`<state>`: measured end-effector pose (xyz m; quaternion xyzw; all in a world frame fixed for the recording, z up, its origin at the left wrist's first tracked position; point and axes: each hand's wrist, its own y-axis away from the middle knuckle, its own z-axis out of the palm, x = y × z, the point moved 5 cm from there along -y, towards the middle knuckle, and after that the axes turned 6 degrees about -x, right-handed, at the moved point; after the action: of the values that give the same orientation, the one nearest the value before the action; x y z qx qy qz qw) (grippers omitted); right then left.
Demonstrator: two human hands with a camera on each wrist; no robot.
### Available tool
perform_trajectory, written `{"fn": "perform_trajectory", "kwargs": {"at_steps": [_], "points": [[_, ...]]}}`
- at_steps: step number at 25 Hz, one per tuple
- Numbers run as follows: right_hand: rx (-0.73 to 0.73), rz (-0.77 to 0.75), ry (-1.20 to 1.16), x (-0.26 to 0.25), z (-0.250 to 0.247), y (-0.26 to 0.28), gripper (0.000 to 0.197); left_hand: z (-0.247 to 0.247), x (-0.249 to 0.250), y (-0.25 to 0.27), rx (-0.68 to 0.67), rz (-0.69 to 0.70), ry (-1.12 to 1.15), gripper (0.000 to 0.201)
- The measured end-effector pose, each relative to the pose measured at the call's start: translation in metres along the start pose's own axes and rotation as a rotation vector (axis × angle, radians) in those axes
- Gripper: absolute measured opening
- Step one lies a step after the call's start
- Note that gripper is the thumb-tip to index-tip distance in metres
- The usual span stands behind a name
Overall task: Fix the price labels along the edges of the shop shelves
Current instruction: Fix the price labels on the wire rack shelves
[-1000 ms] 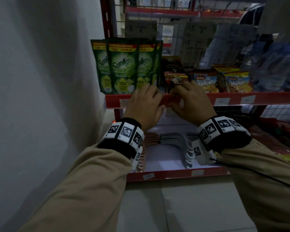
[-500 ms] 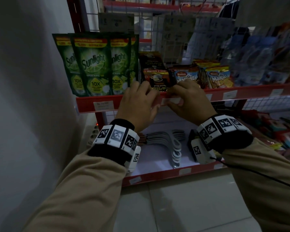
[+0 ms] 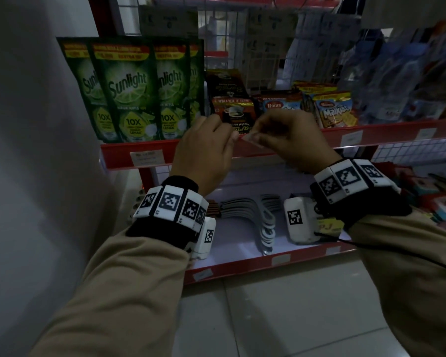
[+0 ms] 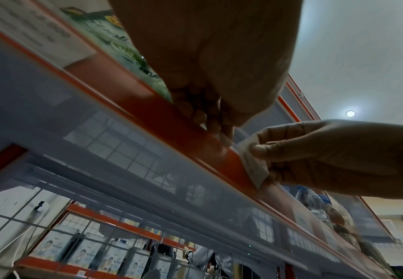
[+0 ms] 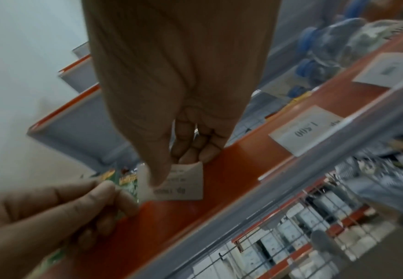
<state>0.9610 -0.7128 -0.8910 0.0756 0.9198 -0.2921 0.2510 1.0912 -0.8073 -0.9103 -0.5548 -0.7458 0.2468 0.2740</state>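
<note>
Nearest the camera, tan sleeves and marker-covered wristbands are seen, and just beyond them both hands are raised to the red shelf edge [image 3: 307,143]. A small white price label [image 5: 184,181] is pinched by the right hand [image 3: 291,143] between thumb and fingertips; in the right wrist view the paper is folded or curled at its left side, with faint print showing below the thumb. The label is held against the front strip of the shelf, at the tips of that hand. Just to its left, the left hand [image 3: 206,150] is curled, its fingertips [image 4: 210,122] bunched and touching the top lip of the strip; whether a corner of the label is caught by them cannot be told. Further along the strip, right of the right hand, other labels [image 5: 305,130] are seen already seated. Left of the left hand, another label [image 3: 146,157] sits below the green Sunlight pouches [image 3: 129,91]. Beyond the fingers, coffee packs [image 3: 233,112] and Roma biscuit packets [image 3: 335,109] are stood on the shelf.
</note>
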Motion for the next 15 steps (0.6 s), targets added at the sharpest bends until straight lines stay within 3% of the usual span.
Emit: {"fn": "perform_trajectory", "kwargs": {"at_steps": [4, 8, 10, 15], "points": [[0.156, 0.047, -0.294, 0.004, -0.007, 0.005, 0.021, 0.001, 0.003, -0.001, 0.026, -0.042, 0.001, 0.035], [0.107, 0.048, -0.458, 0.000, 0.002, 0.005, 0.033, 0.001, 0.005, -0.001, 0.025, -0.041, 0.013, 0.034], [0.071, 0.025, -0.441, -0.004, 0.008, 0.005, 0.032, 0.001, 0.005, 0.000, 0.021, -0.062, 0.027, 0.026], [0.102, -0.071, -0.137, -0.006, 0.003, 0.004, 0.011, 0.001, 0.004, 0.000, 0.024, -0.096, 0.043, 0.018]]}}
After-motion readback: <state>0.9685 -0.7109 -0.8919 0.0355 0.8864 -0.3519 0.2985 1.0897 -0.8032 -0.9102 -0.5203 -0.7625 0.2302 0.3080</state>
